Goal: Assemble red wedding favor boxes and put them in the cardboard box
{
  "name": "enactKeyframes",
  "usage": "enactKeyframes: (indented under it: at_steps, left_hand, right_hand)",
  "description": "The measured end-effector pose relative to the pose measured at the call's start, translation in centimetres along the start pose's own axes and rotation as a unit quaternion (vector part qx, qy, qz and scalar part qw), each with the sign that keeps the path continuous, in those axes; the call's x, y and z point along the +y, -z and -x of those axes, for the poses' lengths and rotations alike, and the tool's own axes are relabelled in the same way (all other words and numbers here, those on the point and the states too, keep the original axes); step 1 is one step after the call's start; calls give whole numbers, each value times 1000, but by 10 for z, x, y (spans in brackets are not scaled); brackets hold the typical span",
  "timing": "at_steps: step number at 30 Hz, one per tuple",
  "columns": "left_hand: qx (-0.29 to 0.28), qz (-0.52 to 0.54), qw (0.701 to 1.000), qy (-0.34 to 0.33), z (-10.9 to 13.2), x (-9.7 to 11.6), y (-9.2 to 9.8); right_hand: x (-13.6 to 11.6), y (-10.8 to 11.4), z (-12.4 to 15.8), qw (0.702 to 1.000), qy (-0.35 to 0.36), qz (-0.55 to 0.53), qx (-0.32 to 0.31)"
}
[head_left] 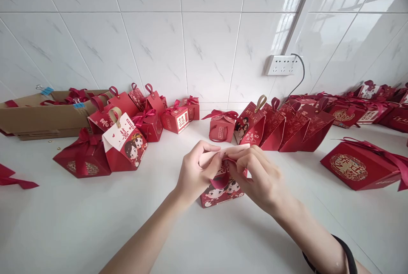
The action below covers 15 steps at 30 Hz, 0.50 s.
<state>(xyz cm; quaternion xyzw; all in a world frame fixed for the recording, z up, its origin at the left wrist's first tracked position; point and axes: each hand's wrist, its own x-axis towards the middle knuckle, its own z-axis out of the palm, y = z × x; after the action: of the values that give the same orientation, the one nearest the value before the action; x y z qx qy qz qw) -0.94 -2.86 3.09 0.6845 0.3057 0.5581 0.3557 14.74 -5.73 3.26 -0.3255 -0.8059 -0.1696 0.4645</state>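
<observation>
A red gift box (221, 195) with cartoon faces printed on its front stands on the white table before me. Its pale top panel is raised, and a dark red ribbon loop (220, 181) hangs down over the front. My left hand (200, 167) pinches the top of the box from the left, thumb on the near side. From the right, my right hand (256, 172) closes its fingertips on the ribbon at the top edge. Both hands meet there, so the exact spot where the ribbon passes is hidden by fingers.
Behind my hands stand a small ribboned box (219, 126) and a row of red boxes with loops (295, 127). More red boxes (123, 146) and a cardboard carton (47, 116) are at left. A large red box (360, 165) lies right. A power strip (283, 65) is on the wall.
</observation>
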Motion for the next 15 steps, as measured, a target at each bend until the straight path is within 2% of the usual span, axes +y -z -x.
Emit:
enactKeyframes:
  at_steps: [4, 10, 15]
  left_hand:
    - [12, -33, 998, -45, 1, -1, -2]
    - [16, -74, 985, -155, 2, -4, -3]
    - [-16, -40, 985, -166, 4, -2, -2]
  right_hand:
    - [-2, 1, -1, 1000, -11, 11, -5]
    - [-6, 4, -2, 1000, -19, 15, -9]
    - [-6, 8, -2, 1000, -11, 9, -14]
